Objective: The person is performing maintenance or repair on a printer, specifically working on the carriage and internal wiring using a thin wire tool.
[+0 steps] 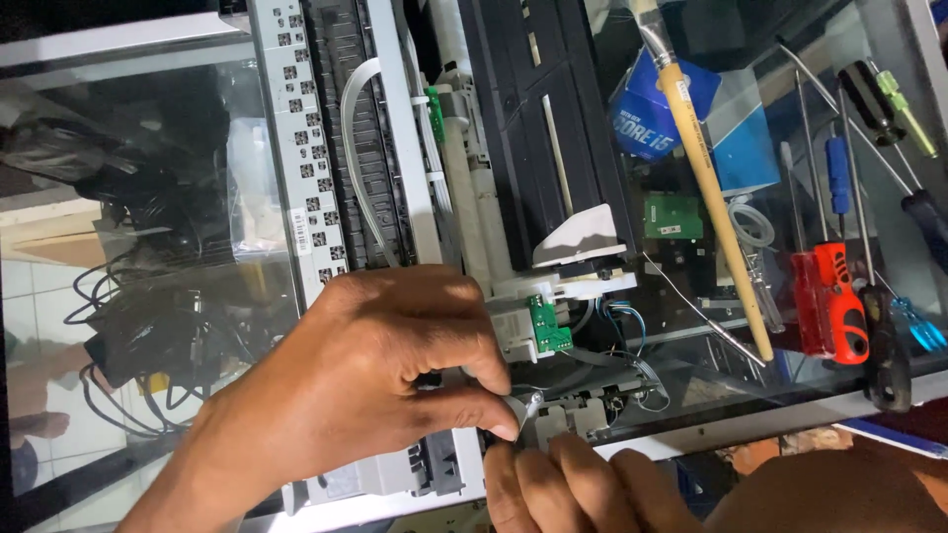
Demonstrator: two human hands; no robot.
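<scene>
Pinching one small silvery metal part [530, 403], left hand [380, 365] and right hand [573, 484] meet over one opened grey printer chassis [395, 148]; two green circuit boards [549, 324]; one long wooden-handled brush [713, 197].

Both hands crowded the near corner of an opened printer [415, 148], the left hand [385, 365] above, the right hand [563, 484] below, leaving almost no gap there. A small green circuit board [549, 326] and thin wires [627, 326] hemmed that spot. Rightward, a long brush [713, 197] and screwdrivers [839, 296] lay across the glass table [148, 197]; its left part lay more open.
</scene>
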